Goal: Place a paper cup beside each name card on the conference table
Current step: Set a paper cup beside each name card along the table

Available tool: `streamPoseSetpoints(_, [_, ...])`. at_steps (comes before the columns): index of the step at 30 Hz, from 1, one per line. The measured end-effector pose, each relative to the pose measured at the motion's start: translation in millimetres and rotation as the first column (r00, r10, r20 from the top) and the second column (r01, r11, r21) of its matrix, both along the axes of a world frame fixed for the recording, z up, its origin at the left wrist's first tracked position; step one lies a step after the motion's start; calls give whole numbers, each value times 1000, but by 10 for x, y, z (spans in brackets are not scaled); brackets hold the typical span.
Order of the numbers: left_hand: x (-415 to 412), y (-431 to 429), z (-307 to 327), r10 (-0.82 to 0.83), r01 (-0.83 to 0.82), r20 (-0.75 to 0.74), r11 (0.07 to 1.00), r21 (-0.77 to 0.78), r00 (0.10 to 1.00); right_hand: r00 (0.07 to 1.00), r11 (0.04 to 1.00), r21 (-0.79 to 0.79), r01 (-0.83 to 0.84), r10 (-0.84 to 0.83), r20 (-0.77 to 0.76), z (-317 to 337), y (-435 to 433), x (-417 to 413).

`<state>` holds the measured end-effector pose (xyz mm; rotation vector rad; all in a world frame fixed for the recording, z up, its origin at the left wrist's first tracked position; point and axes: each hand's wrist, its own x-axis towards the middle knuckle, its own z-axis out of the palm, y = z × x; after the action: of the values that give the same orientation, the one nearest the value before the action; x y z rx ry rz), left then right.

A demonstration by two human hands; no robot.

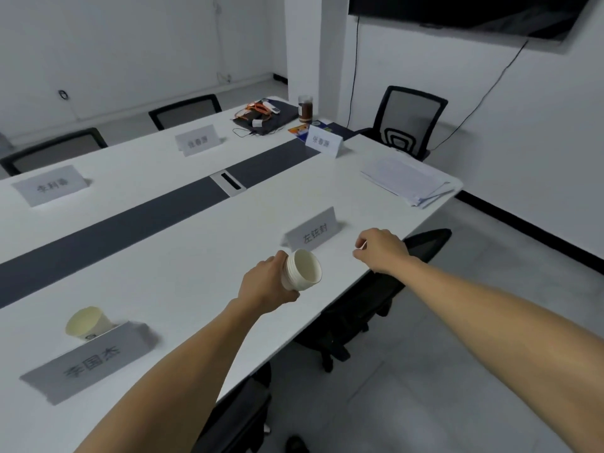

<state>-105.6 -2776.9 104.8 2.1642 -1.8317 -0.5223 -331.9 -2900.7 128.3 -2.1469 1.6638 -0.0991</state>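
My left hand (266, 282) grips a nested stack of white paper cups (302, 270), tilted with the mouths facing right, just in front of a grey name card (312, 233). My right hand (380, 250) hovers to the right of that card over the table edge, fingers curled, with nothing clearly in it. One paper cup (86, 323) stands upright behind the nearest name card (90, 362) at the lower left. Three more name cards stand farther off: far left (50, 185), across the table (197, 139) and at the table's end (323, 140).
The long white conference table (183, 263) has a dark centre strip (130, 223). A sheaf of papers (407, 181) lies at the far right corner. A dark jar (305, 108), cables and a laptop sit at the far end. Black chairs (408, 120) line the table.
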Motion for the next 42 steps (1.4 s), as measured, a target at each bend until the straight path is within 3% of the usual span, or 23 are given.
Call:
streamPoseSetpoints(8, [88, -1063, -92, 44, -45, -2, 999, -19, 999, 995, 998, 14, -65, 63, 79, -21, -970, 328])
streamPoseSetpoints(15, [245, -1791, 89, 79, -79, -4, 996, -50, 997, 933, 980, 145, -135, 77, 351, 296, -1715, 757])
streamPoseSetpoints(25, [349, -2200, 70, 277, -277, -3, 960, -51, 961, 889, 911, 239, -336, 223, 399, 176, -2333, 1266])
streamPoseSetpoints(36, [191, -2355, -18, 549, -549, 14, 836, -4, 836, 765, 740, 284, -610, 456, 455, -80, -2867, 1676])
streamPoseSetpoints(42, [164, -2332, -102, 611, -614, 58, 787, 68, 790, 735, 670, 332, -663, 501, 457, -237, -2982, 1780])
